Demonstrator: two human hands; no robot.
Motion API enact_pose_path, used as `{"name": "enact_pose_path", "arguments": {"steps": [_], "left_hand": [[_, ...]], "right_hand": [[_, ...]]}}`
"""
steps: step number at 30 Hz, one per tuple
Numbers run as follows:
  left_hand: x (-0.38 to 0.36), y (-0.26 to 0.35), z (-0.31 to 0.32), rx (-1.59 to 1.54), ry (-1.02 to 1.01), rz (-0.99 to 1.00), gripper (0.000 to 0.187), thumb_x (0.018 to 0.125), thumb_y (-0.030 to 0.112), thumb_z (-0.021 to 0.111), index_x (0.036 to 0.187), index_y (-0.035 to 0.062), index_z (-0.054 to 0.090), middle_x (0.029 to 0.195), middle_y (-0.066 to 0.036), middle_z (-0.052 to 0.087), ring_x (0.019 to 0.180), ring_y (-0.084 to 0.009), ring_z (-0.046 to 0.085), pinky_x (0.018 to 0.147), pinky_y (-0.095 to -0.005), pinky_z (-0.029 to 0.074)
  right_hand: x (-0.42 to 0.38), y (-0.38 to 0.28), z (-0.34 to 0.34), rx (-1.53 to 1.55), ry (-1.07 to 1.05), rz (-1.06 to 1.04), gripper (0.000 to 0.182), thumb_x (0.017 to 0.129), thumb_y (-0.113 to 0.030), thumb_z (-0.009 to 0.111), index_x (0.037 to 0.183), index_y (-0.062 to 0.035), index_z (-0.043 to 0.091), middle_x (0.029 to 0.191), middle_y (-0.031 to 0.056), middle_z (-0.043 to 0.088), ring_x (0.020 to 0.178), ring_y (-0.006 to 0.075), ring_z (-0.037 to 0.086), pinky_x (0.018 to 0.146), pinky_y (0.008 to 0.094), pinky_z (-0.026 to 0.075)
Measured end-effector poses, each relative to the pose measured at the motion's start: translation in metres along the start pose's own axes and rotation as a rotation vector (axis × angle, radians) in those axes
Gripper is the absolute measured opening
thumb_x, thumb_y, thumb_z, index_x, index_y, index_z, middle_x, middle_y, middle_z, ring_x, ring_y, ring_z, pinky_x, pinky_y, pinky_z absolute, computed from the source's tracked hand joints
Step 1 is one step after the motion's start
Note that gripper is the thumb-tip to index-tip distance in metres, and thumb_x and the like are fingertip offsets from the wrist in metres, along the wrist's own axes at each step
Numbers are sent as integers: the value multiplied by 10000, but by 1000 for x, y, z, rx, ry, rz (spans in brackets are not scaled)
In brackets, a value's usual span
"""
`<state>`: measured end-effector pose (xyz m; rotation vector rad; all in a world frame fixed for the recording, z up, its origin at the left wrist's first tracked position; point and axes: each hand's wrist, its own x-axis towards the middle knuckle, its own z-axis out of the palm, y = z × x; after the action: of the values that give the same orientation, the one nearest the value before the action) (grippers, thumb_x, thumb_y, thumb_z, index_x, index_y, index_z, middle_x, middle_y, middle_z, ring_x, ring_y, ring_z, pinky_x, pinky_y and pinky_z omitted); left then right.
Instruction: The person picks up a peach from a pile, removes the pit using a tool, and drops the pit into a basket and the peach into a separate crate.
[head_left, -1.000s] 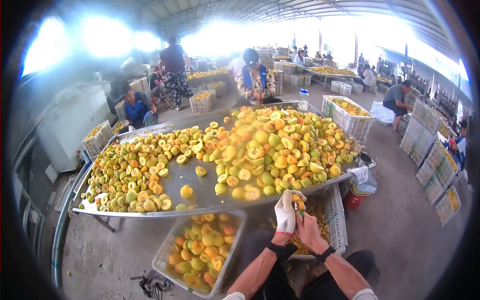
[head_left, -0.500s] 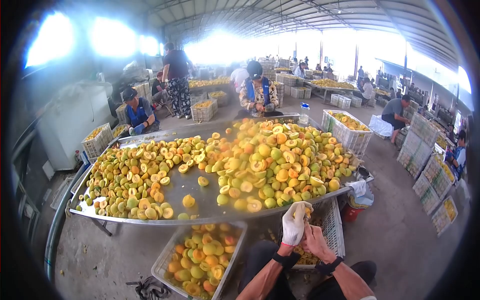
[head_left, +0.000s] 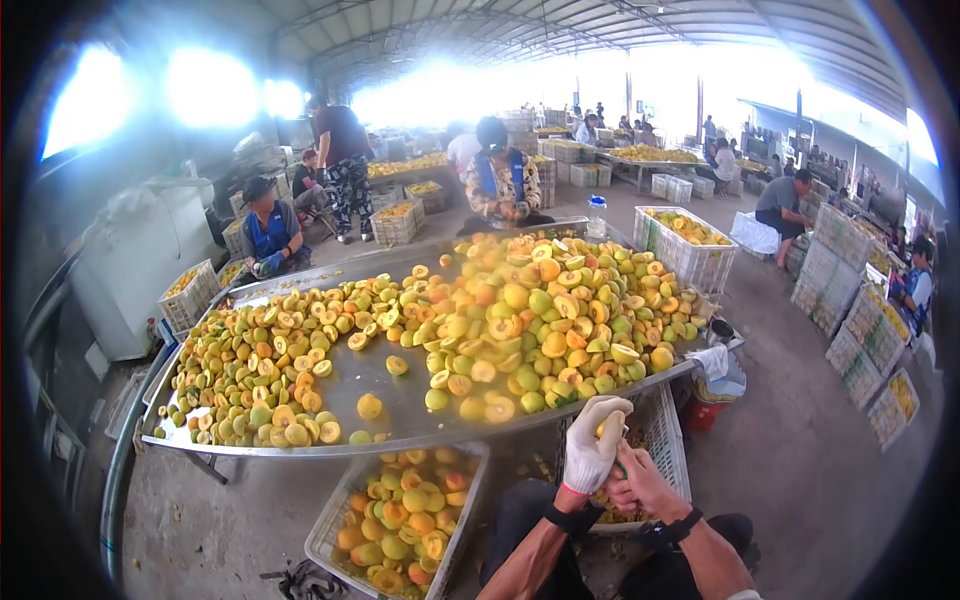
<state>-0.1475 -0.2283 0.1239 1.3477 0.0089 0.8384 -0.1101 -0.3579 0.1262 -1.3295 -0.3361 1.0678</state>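
Observation:
In a white knit glove, my left hand (head_left: 590,448) is closed around a piece of yellow fruit (head_left: 603,428), apparently a peach half, mostly hidden by the fingers. Bare and closed, my right hand (head_left: 640,483) is right beside it, gripping a small tool (head_left: 622,468) of which only a bit of green shows; its working end is hidden. Beneath both hands stands a pale plastic crate (head_left: 672,440) with fruit scraps in it. Just beyond, the metal table (head_left: 400,405) bears heaps of halved peaches (head_left: 560,330).
A crate full of peach halves (head_left: 410,515) stands on the floor left of my legs. A cloth (head_left: 712,362) and a dark cup (head_left: 719,330) are at the table's right corner. A bottle (head_left: 597,216) stands at the far edge, where a co-worker (head_left: 505,180) sits.
My right hand has drawn slightly back and turned, and a bit of green now shows in it. My left hand stays around the fruit. The view has shifted slightly.

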Motion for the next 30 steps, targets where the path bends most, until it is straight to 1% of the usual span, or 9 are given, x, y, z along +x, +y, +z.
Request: {"name": "enact_pose_path", "arguments": {"steps": [4,8,10,11,15,17,19,24,30], "left_hand": [[0,-1,-2,36,-33,59,171,1021,63,550,1110,-4,680,1099,-55,646,860,-103,597,762,-260,495],[3,-11,-8,136,-2,161,222,1069,150,511,1103,5,676,1057,-53,678,857,-100,602,785,-266,495],[3,-10,-8,8,31,37,268,1088,199,490,1091,6,676,1033,-52,685,853,-98,600,786,-268,493],[3,-11,-6,-125,64,-85,318,1108,247,468,1080,8,677,1009,-51,692,850,-97,598,786,-269,492],[6,-38,-7,-55,82,-44,400,1122,337,444,1056,7,661,987,-53,676,818,-98,582,744,-272,480],[6,-51,-10,19,44,12,443,1125,379,418,1057,13,659,985,-57,668,815,-104,585,734,-273,476],[3,-58,-7,-142,79,-185,517,1125,453,369,1107,17,644,1019,-73,679,855,-131,626,764,-270,494],[8,-78,3,-247,124,-316,587,1108,530,366,1127,7,632,1068,-107,674,901,-199,651,806,-326,518],[8,-97,3,-243,127,-403,584,1102,539,380,1073,10,626,1008,-109,667,869,-216,653,812,-340,529]], "right_hand": [[3,5,-1,-45,3,-36,520,1125,-501,348,773,-120,388,560,-39,330,405,65,309,382,260,268],[22,22,-5,-420,150,-366,446,1135,-377,400,818,-74,478,602,-26,435,472,76,377,428,276,314],[43,31,-16,-577,208,-520,413,1135,-324,426,847,-44,519,626,-19,484,510,89,402,455,293,342],[51,32,-20,-692,226,-643,369,1124,-280,456,885,-14,548,643,24,524,556,113,410,495,319,374],[55,40,-22,-945,310,-852,276,1092,-189,515,969,44,598,704,180,580,636,206,415,601,398,443],[53,36,-15,-807,314,-758,271,1087,-186,524,970,45,602,721,214,573,639,248,404,612,409,447],[50,34,-15,-656,302,-655,266,1081,-184,533,971,47,606,738,248,566,642,289,393,622,421,452],[62,42,-35,-687,292,-550,278,1065,-216,554,1058,55,616,792,295,623,728,487,588,646,486,473],[58,47,-46,-821,306,-509,311,1050,-234,568,1129,65,602,817,296,644,802,501,643,663,500,494]]}}
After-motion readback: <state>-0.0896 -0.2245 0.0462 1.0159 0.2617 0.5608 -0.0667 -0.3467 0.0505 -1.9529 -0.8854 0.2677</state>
